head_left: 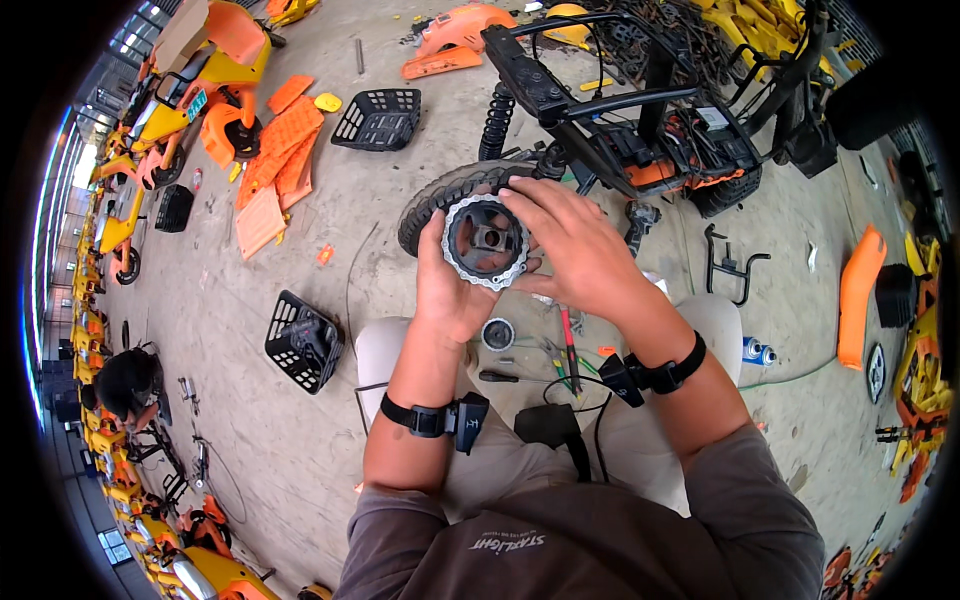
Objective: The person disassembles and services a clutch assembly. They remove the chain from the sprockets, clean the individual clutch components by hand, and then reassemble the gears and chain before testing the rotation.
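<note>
I hold a round metal part with a toothed silver rim and dark hollow centre (485, 240) in front of me, above my knees. My left hand (450, 290) cups it from below and the left side. My right hand (575, 245) lies over its right edge, fingers spread across the top. Behind the part a black rubber tyre (440, 195) lies on the concrete floor. A small round metal piece (497, 333) rests on the floor between my knees, beside several hand tools (568, 350). Both wrists carry black strapped devices.
A stripped black scooter frame (640, 120) stands just beyond the tyre. Black plastic baskets (303, 340) (378, 118) and orange panels (275, 165) lie on the floor to the left. Rows of yellow-orange scooters line the left edge; another person (125, 385) crouches there.
</note>
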### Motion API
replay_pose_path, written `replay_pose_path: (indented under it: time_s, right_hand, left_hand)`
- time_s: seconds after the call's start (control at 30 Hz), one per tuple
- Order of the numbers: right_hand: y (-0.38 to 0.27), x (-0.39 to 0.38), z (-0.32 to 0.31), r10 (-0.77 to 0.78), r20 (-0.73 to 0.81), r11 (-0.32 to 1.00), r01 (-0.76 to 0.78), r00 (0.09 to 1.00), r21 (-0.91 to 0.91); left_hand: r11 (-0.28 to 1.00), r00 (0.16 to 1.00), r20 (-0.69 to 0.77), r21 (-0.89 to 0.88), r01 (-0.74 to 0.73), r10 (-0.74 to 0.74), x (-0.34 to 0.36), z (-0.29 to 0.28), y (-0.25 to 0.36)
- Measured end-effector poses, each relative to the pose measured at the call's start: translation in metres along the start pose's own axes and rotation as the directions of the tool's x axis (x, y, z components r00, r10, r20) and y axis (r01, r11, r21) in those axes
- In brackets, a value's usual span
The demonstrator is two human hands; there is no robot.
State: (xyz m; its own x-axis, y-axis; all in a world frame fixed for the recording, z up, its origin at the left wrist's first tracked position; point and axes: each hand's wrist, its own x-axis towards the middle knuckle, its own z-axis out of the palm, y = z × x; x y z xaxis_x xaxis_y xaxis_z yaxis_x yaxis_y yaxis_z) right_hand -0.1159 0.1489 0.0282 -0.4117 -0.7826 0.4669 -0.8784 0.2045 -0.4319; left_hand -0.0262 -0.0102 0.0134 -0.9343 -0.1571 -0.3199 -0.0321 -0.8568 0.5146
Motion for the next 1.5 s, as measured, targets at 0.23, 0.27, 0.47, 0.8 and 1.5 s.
replay_pose_path:
  time_s: [0.23, 0.27, 0.47, 0.8, 1.5]
  right_hand:
    - [-0.004, -0.004, 0.006, 0.082, -0.182, 0.995, -0.090, 0.980, -0.035]
    - [-0.006, -0.004, 0.007, 0.083, -0.235, 0.996, -0.091, 0.968, -0.025]
    - [0.001, -0.019, 0.009, -0.011, -0.210, 0.999, 0.004, 0.978, -0.037]
    - [-0.027, -0.039, 0.012, -0.030, -0.164, 0.999, 0.023, 0.986, -0.042]
    - [-0.033, -0.044, 0.009, 0.062, -0.058, 0.990, -0.069, 0.996, -0.121]
  left_hand:
    - [0.984, 0.989, 0.096, -0.154, -0.095, 0.111, -0.005, 0.002, 0.000]
    - [0.983, 0.989, 0.093, -0.154, -0.102, 0.117, -0.008, 0.003, 0.001]
    - [0.955, 0.988, 0.045, -0.265, -0.132, 0.149, -0.020, 0.010, -0.007]
    - [0.934, 0.986, 0.082, -0.342, -0.108, 0.144, -0.033, -0.013, -0.023]
    - [0.960, 0.989, -0.075, -0.238, -0.145, 0.131, -0.033, -0.019, -0.039]
